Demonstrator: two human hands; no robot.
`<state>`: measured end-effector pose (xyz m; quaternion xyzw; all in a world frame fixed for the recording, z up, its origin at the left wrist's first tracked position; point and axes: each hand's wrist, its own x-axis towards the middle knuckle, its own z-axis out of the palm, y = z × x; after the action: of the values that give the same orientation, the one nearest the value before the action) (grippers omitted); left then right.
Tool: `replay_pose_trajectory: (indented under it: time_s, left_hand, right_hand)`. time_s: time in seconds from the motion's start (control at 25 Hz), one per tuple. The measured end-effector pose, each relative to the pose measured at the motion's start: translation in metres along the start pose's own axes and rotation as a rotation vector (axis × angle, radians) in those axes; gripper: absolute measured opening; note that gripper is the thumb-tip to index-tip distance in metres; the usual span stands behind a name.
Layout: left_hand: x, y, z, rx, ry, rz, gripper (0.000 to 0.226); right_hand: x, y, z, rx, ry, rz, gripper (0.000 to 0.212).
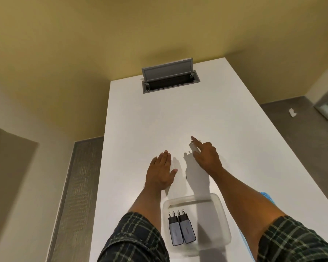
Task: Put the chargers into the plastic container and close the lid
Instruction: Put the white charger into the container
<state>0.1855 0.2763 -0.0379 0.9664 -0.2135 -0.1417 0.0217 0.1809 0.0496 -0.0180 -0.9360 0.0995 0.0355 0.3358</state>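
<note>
two chargers [181, 229] lie in the container [220, 205]; your right hand [206, 156] pinches a third charger [194, 147], likely light, rigid, slick; left hand [162, 170] lies flat.

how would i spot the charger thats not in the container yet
Start at the white table and find the clear plastic container at its near end, which holds two grey chargers side by side. Look past it to the right hand: the third charger is pinched there. It is the only pale one, held above the table, prongs pointing away.
</note>
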Motion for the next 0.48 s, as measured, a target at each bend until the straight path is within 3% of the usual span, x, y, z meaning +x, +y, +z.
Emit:
replay_pose_trajectory:
  time_s: [0.16,0.48]
  left_hand:
    - [-0.048,0.011,-0.011,-0.032,0.059,0.013,0.102]
    - [-0.129,0.041,0.004,-0.089,0.004,0.077,0.133]
  right_hand:
    - [-0.045,-0.014,-0.013,0.027,0.047,-0.023,0.056]
    - [-0.114,-0.005,-0.026,-0.191,-0.003,-0.346,0.052]
